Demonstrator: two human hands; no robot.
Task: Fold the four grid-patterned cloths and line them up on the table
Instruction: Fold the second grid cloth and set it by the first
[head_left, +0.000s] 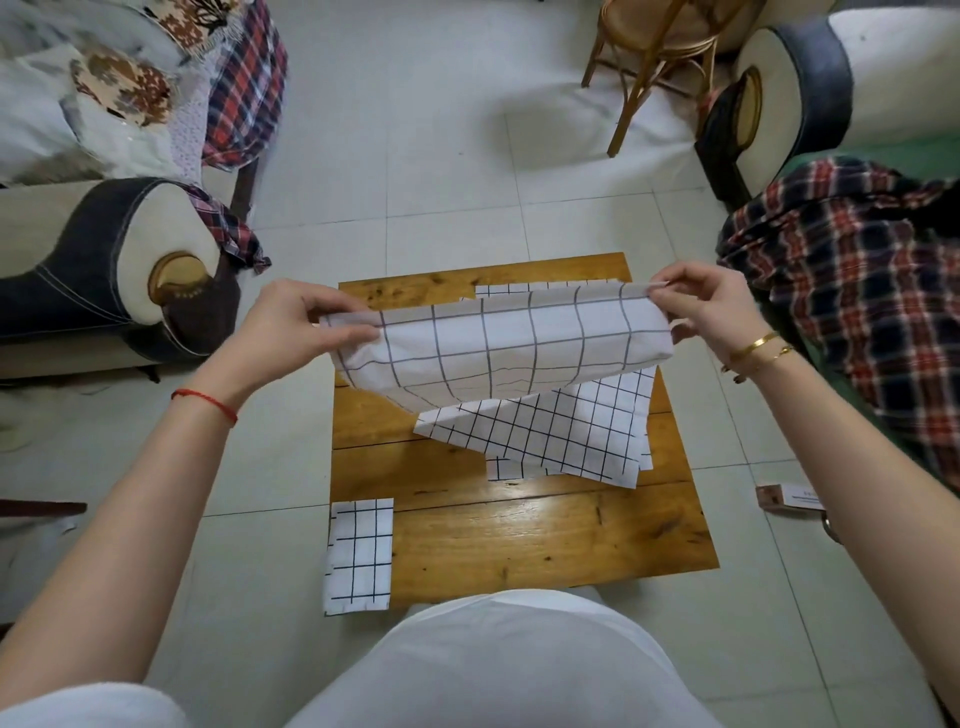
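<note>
A white cloth with a dark grid hangs doubled over in the air above the wooden table. My left hand pinches its left top corner and my right hand pinches its right top corner, stretching the top edge between them. Beneath it more grid cloths lie flat and overlapping on the table's right half; another edge shows at the far side. A folded grid cloth lies as a narrow rectangle at the table's near left corner, overhanging the edge.
A sofa arm stands to the left, and a seat with a red plaid garment to the right. A wooden chair is at the back. A small box lies on the tiled floor right of the table.
</note>
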